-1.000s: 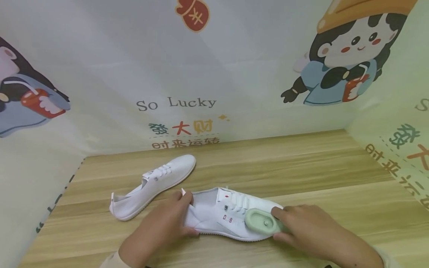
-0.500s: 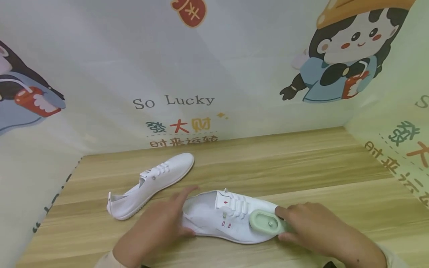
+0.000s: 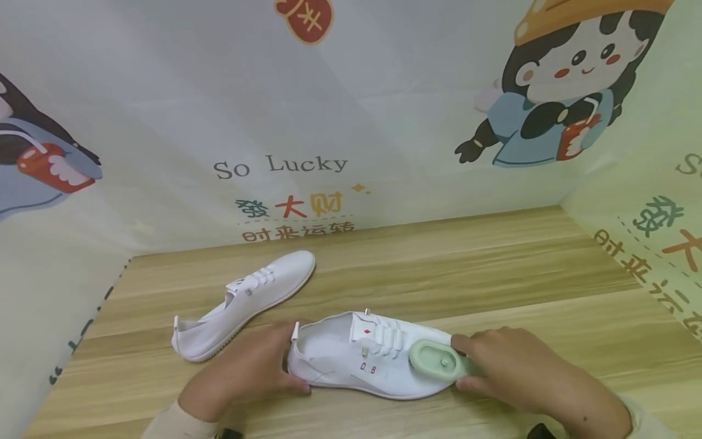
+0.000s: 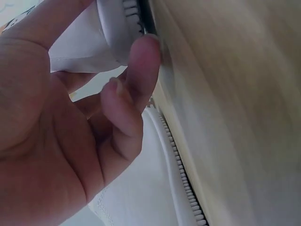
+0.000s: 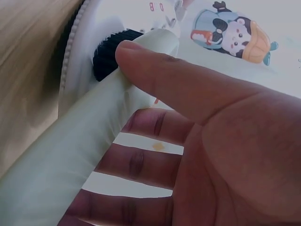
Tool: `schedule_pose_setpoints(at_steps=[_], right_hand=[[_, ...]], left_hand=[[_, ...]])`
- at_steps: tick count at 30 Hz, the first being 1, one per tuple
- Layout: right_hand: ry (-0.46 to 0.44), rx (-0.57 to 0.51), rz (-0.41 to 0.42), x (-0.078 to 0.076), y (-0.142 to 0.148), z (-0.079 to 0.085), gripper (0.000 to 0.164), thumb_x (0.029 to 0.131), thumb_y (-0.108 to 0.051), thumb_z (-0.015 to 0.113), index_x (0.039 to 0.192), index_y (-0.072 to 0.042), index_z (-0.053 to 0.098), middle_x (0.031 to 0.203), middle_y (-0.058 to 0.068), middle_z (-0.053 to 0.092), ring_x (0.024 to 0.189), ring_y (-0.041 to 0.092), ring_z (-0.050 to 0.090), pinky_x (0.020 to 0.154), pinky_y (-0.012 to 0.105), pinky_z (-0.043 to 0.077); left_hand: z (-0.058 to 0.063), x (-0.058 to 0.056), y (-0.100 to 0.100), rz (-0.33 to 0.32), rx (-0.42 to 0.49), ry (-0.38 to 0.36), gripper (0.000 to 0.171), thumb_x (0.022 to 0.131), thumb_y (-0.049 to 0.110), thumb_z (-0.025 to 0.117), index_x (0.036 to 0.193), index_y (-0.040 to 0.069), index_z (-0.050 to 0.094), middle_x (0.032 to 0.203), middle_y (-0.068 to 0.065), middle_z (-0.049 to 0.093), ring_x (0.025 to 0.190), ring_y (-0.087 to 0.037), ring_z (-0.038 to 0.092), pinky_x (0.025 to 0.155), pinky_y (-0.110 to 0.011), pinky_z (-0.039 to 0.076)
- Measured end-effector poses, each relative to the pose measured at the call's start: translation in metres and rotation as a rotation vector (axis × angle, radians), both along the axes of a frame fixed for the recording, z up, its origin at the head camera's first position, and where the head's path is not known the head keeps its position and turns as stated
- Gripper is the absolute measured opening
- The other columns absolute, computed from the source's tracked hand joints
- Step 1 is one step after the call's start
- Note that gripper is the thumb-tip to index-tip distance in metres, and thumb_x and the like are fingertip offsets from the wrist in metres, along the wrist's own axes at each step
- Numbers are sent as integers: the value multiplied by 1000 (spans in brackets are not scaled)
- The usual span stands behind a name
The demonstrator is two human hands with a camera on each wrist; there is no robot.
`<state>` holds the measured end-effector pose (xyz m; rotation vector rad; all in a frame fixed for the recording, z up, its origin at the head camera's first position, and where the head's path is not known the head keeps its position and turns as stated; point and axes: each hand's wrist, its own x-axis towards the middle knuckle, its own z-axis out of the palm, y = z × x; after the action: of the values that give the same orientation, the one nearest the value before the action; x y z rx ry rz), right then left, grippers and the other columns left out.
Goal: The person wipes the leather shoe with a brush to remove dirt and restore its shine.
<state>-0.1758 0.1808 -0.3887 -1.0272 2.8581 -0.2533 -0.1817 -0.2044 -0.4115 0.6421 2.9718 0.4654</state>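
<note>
A white lace-up sneaker (image 3: 334, 360) lies on the wooden surface, its toe pointing right. My left hand (image 3: 247, 369) grips it around the heel, thumb on the near side and fingers behind. From the left wrist, the thumb meets the heel (image 4: 80, 42) while some fingers curl near the sole. In my right hand (image 3: 504, 369) is a pale green shoe brush (image 3: 436, 361), which overlaps the toe area. The right wrist view shows my thumb over its handle (image 5: 66, 146) and the fingers wrapped beneath. Its black bristles (image 5: 110, 52) sit against the shoe's upper.
A second white sneaker (image 3: 241, 314) lies behind and left of my left hand, toe toward the back. Printed cloth walls (image 3: 384, 122) with cartoon figures and lettering enclose the wood-grain surface (image 3: 493, 262) at the back and both sides.
My left hand has let go of the heel's collar edge, spread its fingers, and taken hold lower around the heel. The brush has shifted slightly toward the toe, still in my right hand.
</note>
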Motion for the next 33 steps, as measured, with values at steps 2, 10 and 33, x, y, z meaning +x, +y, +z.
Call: schedule_pose_setpoints(at_steps=[2,10,33], right_hand=[[3,6,-6,-1,1,1,30,82,-46,77,94,-24,59,78,-15,62,66,1,52,57,31,45],[-1,16,-36,-3,3,3,31,83,-46,76,94,-23,59,76,-15,62,66,2,54,59,33,47],[-11,46,-157,-8,9,7,41,86,-42,75,108,-9,65,74,-8,57,63,7,47,56,30,42]], left_hand=[[-1,0,2,12,-19,12,78,55,56,91,122,28,62,100,16,66,88,-5,61,80,-33,53],[1,3,11,75,-66,60,88,49,57,92,124,22,63,105,10,66,88,-15,66,74,-34,53],[2,4,11,119,-103,86,68,49,61,90,96,21,64,85,9,67,75,-14,64,66,-35,51]])
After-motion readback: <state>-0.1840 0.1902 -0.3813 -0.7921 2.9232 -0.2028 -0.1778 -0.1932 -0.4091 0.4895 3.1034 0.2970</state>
